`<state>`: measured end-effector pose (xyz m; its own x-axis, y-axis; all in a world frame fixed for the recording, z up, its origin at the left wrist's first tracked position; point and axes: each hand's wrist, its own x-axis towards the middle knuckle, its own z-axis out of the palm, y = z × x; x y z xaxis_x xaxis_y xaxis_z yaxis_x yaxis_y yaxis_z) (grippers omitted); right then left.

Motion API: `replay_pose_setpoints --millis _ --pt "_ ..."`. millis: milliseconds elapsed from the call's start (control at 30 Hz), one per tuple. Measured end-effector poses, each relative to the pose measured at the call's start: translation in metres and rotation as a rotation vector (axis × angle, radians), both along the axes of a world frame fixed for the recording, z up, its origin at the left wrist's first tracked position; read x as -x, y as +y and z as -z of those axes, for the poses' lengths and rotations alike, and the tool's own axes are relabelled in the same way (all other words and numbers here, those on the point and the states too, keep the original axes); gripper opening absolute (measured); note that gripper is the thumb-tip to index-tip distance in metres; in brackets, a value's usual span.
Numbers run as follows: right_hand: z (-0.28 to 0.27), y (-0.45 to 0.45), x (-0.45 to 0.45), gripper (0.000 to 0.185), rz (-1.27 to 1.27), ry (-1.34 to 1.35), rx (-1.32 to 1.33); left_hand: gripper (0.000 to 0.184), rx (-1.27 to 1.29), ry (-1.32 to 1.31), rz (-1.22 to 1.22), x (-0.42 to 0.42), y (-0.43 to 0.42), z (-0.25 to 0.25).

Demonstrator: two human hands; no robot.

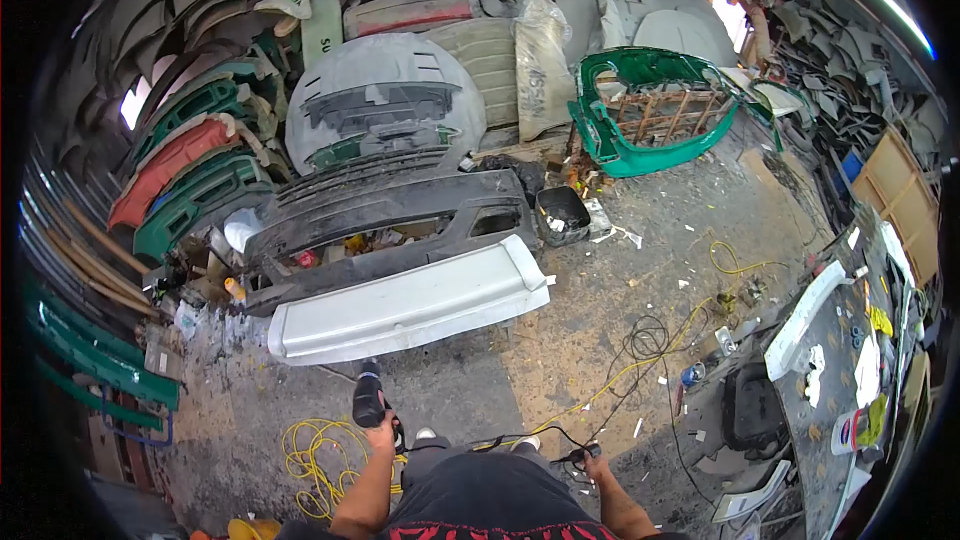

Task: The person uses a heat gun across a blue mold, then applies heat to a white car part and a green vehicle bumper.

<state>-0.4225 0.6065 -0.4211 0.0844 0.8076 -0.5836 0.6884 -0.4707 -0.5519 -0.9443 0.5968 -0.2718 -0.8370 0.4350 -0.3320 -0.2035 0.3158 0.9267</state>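
Observation:
My left hand is wrapped round a black power drill, its body raised towards the white moulded panel. A thin dark line on the floor runs from near its tip; whether it is a bit or a cord I cannot tell. Lying across the front of a dark bumper shell, the panel is long and has a turned-up right end. At my right side, my right hand is closed round a black power cord or something dark at its end. The cord passes in front of my body.
Coiled yellow cable lies by my left foot, and more cords tangle on the right floor. A green bumper frame stands behind. At right, a worktable holds white strips and a bucket. A black tub sits beside the bumper.

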Motion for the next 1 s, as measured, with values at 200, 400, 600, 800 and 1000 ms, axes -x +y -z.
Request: replay_pose_setpoints --millis 200,400,600,800,1000 --pt "0.007 0.013 0.047 0.063 -0.107 -0.202 0.056 0.033 0.017 0.058 0.672 0.011 0.0 -0.017" --pt "-0.032 -0.011 0.113 0.06 -0.238 -0.174 0.035 0.041 -0.075 0.011 0.793 0.058 -0.028 -0.005" --pt "-0.079 -0.04 0.186 0.058 -0.206 -0.172 0.082 0.052 -0.133 -0.015 0.313 0.131 -0.073 0.001" --pt "-0.069 -0.063 0.225 0.054 -0.08 -0.161 0.021 0.021 -0.087 -0.134 -0.395 0.233 -0.12 0.085" --pt "-0.063 -0.073 0.224 0.054 -0.205 -0.16 0.028 0.011 -0.182 -0.031 -0.42 0.221 -0.113 0.071"
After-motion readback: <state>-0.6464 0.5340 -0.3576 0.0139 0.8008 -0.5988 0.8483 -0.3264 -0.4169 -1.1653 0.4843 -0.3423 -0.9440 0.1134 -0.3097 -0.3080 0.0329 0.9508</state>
